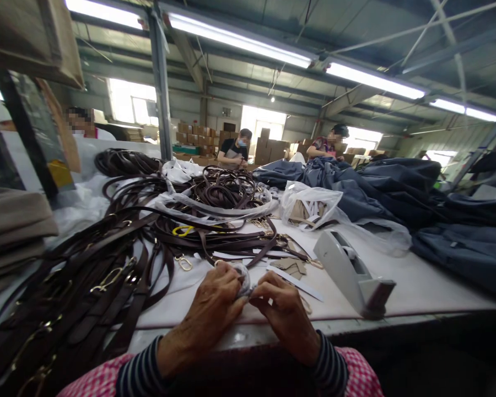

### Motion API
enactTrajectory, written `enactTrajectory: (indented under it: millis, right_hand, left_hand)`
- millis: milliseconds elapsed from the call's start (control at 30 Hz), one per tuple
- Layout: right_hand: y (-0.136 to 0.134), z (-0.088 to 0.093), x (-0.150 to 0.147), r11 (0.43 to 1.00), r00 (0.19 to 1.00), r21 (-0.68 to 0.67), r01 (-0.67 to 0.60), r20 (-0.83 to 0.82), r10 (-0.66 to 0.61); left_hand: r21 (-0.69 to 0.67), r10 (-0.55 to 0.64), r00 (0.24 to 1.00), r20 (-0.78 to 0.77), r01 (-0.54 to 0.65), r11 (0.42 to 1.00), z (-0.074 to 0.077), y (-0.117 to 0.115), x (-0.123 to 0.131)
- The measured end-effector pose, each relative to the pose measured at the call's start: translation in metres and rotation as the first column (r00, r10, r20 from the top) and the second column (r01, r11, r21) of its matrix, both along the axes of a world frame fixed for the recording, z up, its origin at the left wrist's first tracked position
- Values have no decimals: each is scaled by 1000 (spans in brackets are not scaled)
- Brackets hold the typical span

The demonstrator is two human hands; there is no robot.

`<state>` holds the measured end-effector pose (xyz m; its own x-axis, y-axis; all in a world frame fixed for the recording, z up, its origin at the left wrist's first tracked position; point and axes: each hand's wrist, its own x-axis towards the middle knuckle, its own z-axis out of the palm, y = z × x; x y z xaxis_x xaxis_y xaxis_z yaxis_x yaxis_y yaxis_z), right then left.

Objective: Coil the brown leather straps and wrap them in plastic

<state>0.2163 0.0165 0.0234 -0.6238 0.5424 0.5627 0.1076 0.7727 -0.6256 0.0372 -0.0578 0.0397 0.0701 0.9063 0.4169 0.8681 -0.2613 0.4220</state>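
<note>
My left hand (210, 303) is closed around a small bundle wrapped in clear plastic (244, 280), at the table's front edge. The wrapped part looks like the end of a dark brown strap, though the fingers hide most of it. My right hand (283, 309) pinches the edge of the same plastic, thumb and fingertips pressed together. Just beyond the hands lie dark brown straps (227, 241) with gold clasps, a white strip (295, 284) and olive-beige fabric pieces (291, 266). A gold clasp (184, 263) rests left of my left hand.
Brown straps (86, 275) are heaped at left and hang over the front edge. A grey tape dispenser (351, 275) stands at right. Behind it are a clear plastic bag (310, 204) and piled dark blue fabric (376, 187). Folded taupe fabric (12, 231) is far left. Several people work beyond.
</note>
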Motion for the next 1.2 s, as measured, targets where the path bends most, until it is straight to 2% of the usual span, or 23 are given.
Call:
enactTrajectory:
  millis: [67,167,233,367,500,600,733,867,1000,1100,1200]
  right_hand:
    - [5,-3,-3,998,999,-61,-19,32,21]
    - [11,1,-4,995,993,-101,-12,113,23]
    - [16,7,-4,990,986,-138,-18,160,41]
    - [26,19,-10,935,968,-347,-67,207,146]
    - [34,26,-17,886,952,-452,-104,214,221]
    - [38,30,-20,894,920,-420,-153,269,284]
    - [42,35,-24,921,905,-346,-179,310,292]
    - [45,40,-30,946,908,-238,-221,302,289]
    - [47,45,-32,942,893,-172,-289,307,330]
    - [47,48,-31,941,894,-134,-312,295,338]
    - [46,47,-28,954,921,-85,-286,250,298]
  left_hand:
    - [10,-25,986,-162,27,1000,-13,0,3]
    - [56,-41,966,-254,57,997,-26,2,4]
    - [92,-57,965,-255,83,992,-30,3,2]
    - [125,-81,972,-222,110,986,-32,3,-1]
    - [136,-45,997,-55,52,989,-34,1,0]
    - [146,-26,997,71,15,989,-36,0,-1]
    - [152,-17,979,205,-14,988,-35,0,-3]
    - [71,31,948,317,-57,996,-30,1,-4]
    - [-29,21,910,414,-10,1000,-25,-2,-9]
    - [-40,-10,932,362,26,999,-22,-3,-13]
    - [40,-63,984,168,57,998,-21,-4,-14]
